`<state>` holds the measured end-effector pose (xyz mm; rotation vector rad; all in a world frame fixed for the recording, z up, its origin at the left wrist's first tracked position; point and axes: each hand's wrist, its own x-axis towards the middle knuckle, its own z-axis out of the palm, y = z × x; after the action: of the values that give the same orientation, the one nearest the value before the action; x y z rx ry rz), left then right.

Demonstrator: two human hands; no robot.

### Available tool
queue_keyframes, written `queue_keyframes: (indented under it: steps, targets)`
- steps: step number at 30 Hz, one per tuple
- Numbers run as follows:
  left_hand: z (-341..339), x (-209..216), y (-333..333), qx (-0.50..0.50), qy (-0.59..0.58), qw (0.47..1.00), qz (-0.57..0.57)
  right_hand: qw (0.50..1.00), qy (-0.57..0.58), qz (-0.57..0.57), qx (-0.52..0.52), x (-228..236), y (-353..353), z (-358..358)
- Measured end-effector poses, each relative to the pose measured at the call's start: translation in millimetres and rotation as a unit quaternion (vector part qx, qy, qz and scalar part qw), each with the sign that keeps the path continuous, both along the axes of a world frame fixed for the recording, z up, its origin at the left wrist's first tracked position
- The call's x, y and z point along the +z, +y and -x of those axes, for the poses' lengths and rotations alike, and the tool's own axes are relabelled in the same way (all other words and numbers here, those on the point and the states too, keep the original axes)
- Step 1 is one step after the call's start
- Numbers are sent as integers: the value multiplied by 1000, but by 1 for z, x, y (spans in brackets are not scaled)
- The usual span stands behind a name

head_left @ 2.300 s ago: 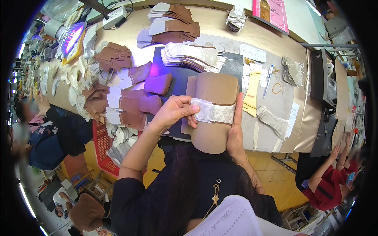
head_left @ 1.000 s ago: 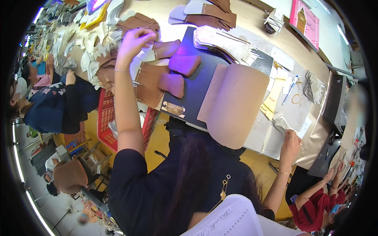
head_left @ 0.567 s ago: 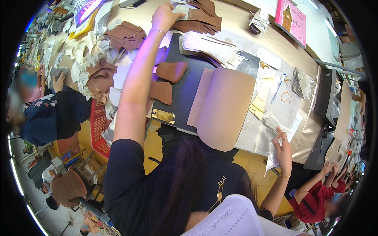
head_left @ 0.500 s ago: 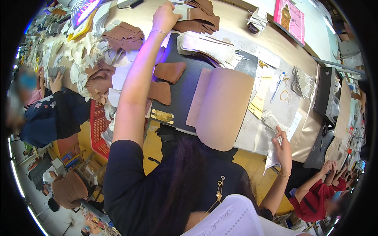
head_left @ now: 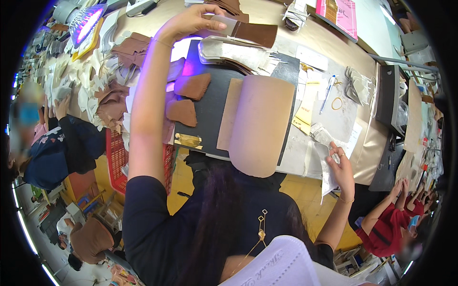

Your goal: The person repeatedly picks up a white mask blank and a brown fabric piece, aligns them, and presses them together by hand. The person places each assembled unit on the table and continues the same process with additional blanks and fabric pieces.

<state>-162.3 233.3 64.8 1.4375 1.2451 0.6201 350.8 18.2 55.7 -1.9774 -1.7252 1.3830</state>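
Observation:
At the far edge of the black mat [head_left: 205, 138], my left hand [head_left: 195, 21] pinches the pale end of a brown leather piece [head_left: 256, 34]. That piece is held over a stack of whitish cut pieces [head_left: 234, 51]. A pile of brown pieces [head_left: 229, 6] lies just behind it. Low on the right, my right hand [head_left: 341, 167] is closed on a thin white piece [head_left: 326, 167] hanging at the table's edge. In front of me a curved beige sheet [head_left: 261, 124] rests over the mat. Two brown leather pieces [head_left: 192, 86] lie to its left.
Heaps of pale and brown scraps [head_left: 112, 100] cover the left of the table, above a red basket [head_left: 114, 159]. A lit lamp [head_left: 88, 28] stands far left. A pen [head_left: 327, 94], rubber band [head_left: 337, 103] and yellow strip [head_left: 305, 112] lie right. Co-workers sit at both sides.
My left hand has drawn a brown leather piece away from the pile, toward me. My right hand keeps hold of the white piece. The whole view has shifted slightly.

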Motion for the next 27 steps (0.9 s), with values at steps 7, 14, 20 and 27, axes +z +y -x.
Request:
queue_keyframes:
  steps: [7,14,20,27]
  targets:
    - [-72,69,-102,50,-234,969,-55,988,140,2,-69,15,13,-3]
    - [-110,43,-190,122,-238,919,289,955,215,-150,-137,54,42,29]
    - [-98,26,-205,108,-296,907,280,960,270,-73,19,70,53,121]
    - [-93,21,-204,105,-326,896,282,972,164,-55,158,76,67,191]
